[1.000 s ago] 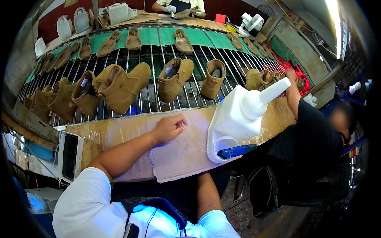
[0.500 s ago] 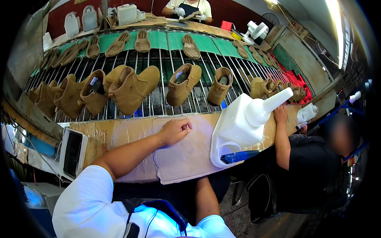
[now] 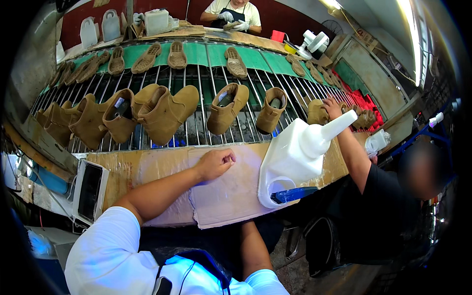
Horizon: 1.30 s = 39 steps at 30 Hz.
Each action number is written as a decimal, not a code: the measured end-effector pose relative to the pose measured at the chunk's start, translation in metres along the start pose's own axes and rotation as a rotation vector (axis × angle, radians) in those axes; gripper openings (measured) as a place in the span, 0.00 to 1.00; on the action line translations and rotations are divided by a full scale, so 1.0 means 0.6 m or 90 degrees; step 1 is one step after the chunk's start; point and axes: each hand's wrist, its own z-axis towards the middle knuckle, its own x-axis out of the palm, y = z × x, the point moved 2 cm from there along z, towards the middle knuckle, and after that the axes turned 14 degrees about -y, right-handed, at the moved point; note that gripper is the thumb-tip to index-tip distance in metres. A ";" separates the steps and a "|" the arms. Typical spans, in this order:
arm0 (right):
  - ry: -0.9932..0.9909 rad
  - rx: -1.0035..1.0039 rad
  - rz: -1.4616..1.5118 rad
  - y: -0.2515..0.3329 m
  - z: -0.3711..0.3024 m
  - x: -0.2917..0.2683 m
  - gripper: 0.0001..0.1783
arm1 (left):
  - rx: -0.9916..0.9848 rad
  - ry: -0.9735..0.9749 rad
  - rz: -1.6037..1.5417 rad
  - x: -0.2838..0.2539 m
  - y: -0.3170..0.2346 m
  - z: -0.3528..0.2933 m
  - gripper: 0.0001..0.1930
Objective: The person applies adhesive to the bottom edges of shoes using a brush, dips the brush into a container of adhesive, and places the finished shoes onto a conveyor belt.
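My left hand [image 3: 216,164] rests on the cardboard sheet [image 3: 231,196] covering the bench, its fingers loosely curled in with nothing seen in them. My right forearm [image 3: 254,248] runs under the bench edge, which hides that hand. Beyond my left hand, tan ankle boots stand on a rack of metal rollers [image 3: 189,132]; the closest are a boot [image 3: 167,115], another boot [image 3: 227,108] and a third boot [image 3: 272,109]. Right of the cardboard stands a white plastic bottle with a spout [image 3: 295,152], a blue-handled tool [image 3: 294,195] in the cup at its base.
At right, a co-worker's hand [image 3: 334,107] touches a boot [image 3: 317,113] on the rollers. Tan soles [image 3: 236,63] lie on a green strip [image 3: 196,51] behind. Across the rack, a gloved person handles a sole [image 3: 231,25]. A white-framed box [image 3: 90,191] stands at the bench's left.
The co-worker's hand at right has moved from the bench up to a boot on the rollers. The person across has lowered the sole. My left hand has stayed in place.
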 end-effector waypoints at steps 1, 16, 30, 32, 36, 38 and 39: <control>-0.003 -0.002 -0.001 0.001 0.001 -0.003 0.21 | 0.010 -0.008 0.002 -0.003 -0.001 0.002 0.07; 0.007 -0.028 0.042 0.049 -0.041 -0.018 0.21 | 0.004 -0.005 0.029 -0.011 -0.003 -0.013 0.06; -0.038 -0.168 0.550 0.183 -0.180 -0.109 0.22 | 0.021 0.003 0.014 -0.009 -0.011 -0.028 0.07; 0.013 -0.214 0.477 0.182 -0.161 -0.109 0.21 | 0.025 -0.018 0.020 -0.012 -0.011 -0.024 0.07; -0.068 -0.207 0.459 0.188 -0.155 -0.104 0.22 | 0.025 -0.024 0.042 -0.020 -0.005 -0.025 0.07; -0.145 -0.138 0.415 0.151 -0.145 -0.051 0.24 | 0.032 -0.011 0.034 -0.011 -0.017 -0.022 0.07; -0.153 -0.102 0.418 0.137 -0.133 -0.040 0.24 | 0.030 -0.009 0.030 -0.013 -0.014 -0.023 0.07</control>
